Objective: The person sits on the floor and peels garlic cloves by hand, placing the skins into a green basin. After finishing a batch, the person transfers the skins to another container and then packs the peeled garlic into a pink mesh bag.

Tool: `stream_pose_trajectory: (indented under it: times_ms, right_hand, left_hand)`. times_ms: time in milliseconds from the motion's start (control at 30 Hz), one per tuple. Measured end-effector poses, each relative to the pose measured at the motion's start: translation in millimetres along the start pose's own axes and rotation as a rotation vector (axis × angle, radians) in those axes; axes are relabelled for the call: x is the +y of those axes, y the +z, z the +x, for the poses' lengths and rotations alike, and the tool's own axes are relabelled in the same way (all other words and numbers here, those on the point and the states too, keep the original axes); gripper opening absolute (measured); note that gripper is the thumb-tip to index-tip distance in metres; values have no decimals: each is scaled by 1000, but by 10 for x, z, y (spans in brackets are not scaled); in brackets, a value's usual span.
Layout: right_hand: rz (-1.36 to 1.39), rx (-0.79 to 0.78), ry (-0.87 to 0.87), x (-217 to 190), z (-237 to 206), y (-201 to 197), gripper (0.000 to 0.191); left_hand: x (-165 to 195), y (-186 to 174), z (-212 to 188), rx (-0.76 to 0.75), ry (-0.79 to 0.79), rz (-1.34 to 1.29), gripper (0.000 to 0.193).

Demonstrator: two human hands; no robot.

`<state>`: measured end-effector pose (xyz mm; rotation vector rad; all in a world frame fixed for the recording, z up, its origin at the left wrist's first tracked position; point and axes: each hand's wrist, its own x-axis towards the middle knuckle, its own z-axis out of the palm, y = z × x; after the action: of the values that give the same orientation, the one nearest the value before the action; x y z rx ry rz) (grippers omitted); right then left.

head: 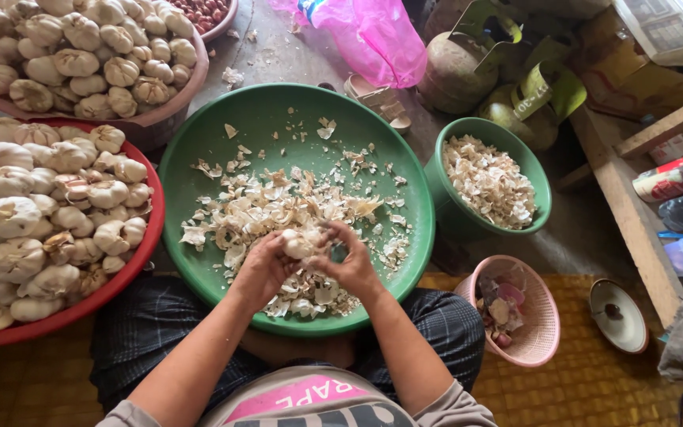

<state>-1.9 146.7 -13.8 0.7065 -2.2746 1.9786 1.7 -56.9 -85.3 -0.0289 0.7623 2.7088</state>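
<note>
A garlic bulb (297, 242) is held between both my hands over a wide green tray (266, 119) strewn with papery garlic skins (266, 207). My left hand (261, 270) cups the bulb from the left. My right hand (349, 261) grips it from the right with fingers curled over its top. Part of the bulb is hidden by my fingers.
A red basin (132, 273) heaped with whole garlic bulbs (41, 213) sits at left, a pink one (175, 99) behind it. A green bucket (535, 170) of skins stands right, a pink basket (543, 336) near my knee. A wooden bench (634, 213) and pink plastic bag (377, 35) lie beyond.
</note>
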Motion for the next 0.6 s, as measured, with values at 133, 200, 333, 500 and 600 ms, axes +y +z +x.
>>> stream_pose_trajectory:
  times_ms: [133, 200, 333, 500, 600]
  right_hand:
    - [-208, -10, -172, 32, -70, 55, 15]
    - [-406, 44, -102, 93, -68, 77, 13]
    - [-253, 148, 381, 155, 2, 20, 20]
    - [-10, -30, 358, -62, -10, -205, 47]
    - [135, -151, 412, -240, -52, -287, 43]
  left_hand:
    - [-64, -28, 31, 16, -43, 69, 32]
    - [-44, 12, 11, 47, -57, 107, 33]
    - [84, 197, -104, 52, -44, 351, 38]
    - [226, 450, -215, 49, 141, 737, 63]
    - [241, 533, -232, -9, 353, 965, 62]
